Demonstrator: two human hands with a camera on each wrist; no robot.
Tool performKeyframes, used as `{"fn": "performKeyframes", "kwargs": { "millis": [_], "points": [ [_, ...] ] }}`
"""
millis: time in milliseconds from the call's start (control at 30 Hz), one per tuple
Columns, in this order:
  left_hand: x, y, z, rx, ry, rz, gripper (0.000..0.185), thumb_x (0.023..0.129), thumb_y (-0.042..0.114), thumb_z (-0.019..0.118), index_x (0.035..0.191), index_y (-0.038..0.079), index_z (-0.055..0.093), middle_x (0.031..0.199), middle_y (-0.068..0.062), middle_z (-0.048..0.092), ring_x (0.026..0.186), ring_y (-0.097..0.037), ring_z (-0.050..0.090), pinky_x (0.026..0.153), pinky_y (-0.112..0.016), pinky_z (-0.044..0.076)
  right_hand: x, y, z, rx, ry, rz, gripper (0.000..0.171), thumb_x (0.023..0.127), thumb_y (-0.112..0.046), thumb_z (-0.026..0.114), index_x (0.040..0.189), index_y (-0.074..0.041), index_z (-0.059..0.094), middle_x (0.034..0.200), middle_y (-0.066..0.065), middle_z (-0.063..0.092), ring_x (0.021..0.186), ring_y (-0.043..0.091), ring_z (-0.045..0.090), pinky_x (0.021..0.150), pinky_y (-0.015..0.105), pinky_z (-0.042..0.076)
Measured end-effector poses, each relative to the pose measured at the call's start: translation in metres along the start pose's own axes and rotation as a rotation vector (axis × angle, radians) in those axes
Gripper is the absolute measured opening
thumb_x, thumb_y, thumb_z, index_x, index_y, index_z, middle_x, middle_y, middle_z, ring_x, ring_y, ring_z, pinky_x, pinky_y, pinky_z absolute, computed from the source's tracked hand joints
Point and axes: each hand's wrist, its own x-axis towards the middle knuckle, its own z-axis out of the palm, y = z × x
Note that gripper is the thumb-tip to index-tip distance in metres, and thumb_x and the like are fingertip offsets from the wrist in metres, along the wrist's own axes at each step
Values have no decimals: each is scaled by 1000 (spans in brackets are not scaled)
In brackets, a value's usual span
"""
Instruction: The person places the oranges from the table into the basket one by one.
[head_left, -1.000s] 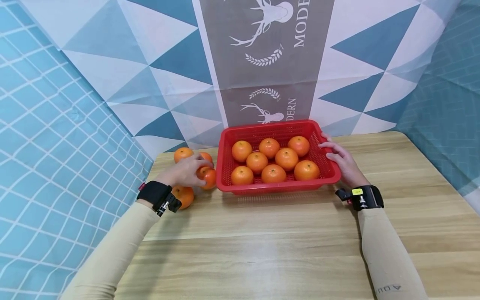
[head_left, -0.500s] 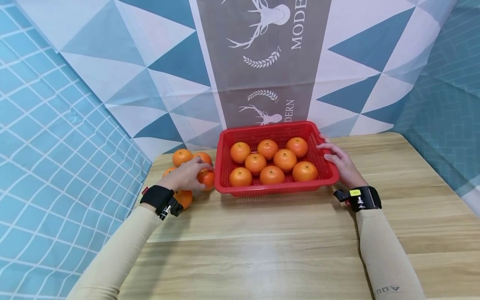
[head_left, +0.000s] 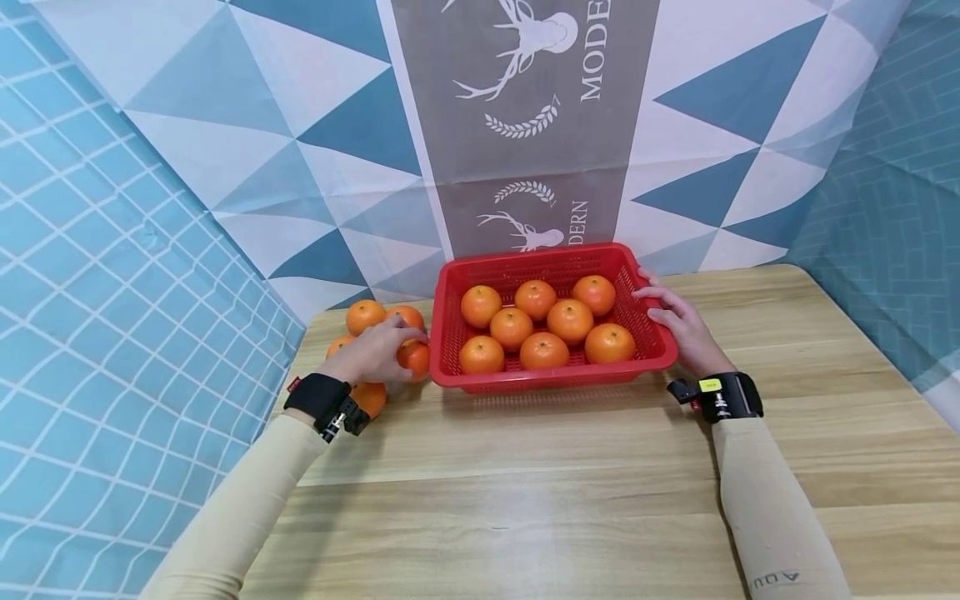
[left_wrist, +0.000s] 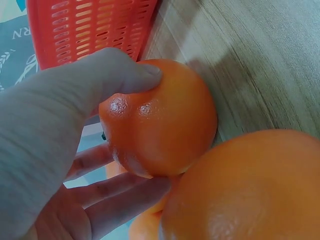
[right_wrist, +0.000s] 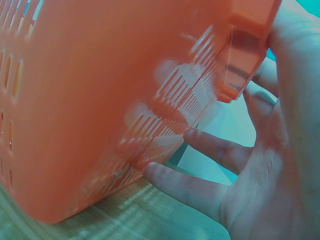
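My left hand (head_left: 371, 350) holds an orange (head_left: 415, 359) just left of the red basket (head_left: 551, 380). In the left wrist view, the thumb lies on top of that orange (left_wrist: 167, 120) and the fingers reach along its lower side; it appears to rest on the table. Beside it is a larger-looking orange (left_wrist: 250, 192). My right hand (head_left: 690, 333) grips the basket's right end. In the right wrist view, two fingertips touch the slotted outer wall (right_wrist: 90, 100), while the thumb goes up by the rim, its tip hidden. Several oranges (head_left: 545, 350) sit inside the basket.
More loose oranges lie around my left hand, including one at the back (head_left: 365, 317) and one near the wrist (head_left: 370, 400). The wooden table (head_left: 517, 492) extends in front of the basket. Patterned cloth (head_left: 525, 158) hangs behind it, and blue checked cloth (head_left: 127, 300) at the left.
My left hand has shifted slightly and its fingers have settled around the orange nearest the basket. Another orange now shows behind that hand. The right hand keeps its hold on the basket.
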Motion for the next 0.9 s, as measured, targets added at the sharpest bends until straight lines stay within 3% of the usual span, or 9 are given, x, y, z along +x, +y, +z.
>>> {"fn": "performKeyframes", "kwargs": {
  "millis": [467, 667, 900],
  "points": [
    [-5, -1, 0, -28, 25, -4, 49, 92, 17, 87, 139, 15, 76, 138, -18, 64, 124, -34, 62, 102, -54, 64, 1, 1, 0, -3, 1, 2, 38, 117, -16, 53, 154, -5, 59, 194, -2, 8, 178, 43, 4, 99, 19, 64],
    [-9, 1, -14, -79, 45, -17, 50, 91, 15, 87, 140, 14, 74, 140, -20, 62, 124, -37, 63, 100, -54, 65, 1, 2, 0, 3, -1, -1, 38, 117, -15, 53, 153, -6, 59, 194, -2, 9, 178, 44, 5, 99, 19, 65],
    [-8, 6, -36, -49, 69, -12, 52, 92, 11, 87, 142, 10, 73, 146, -25, 61, 129, -41, 61, 103, -58, 63, 2, 4, -3, -3, 3, -3, 37, 117, -15, 54, 153, -8, 60, 194, -2, 9, 179, 43, 3, 100, 18, 64]
  ]
}}
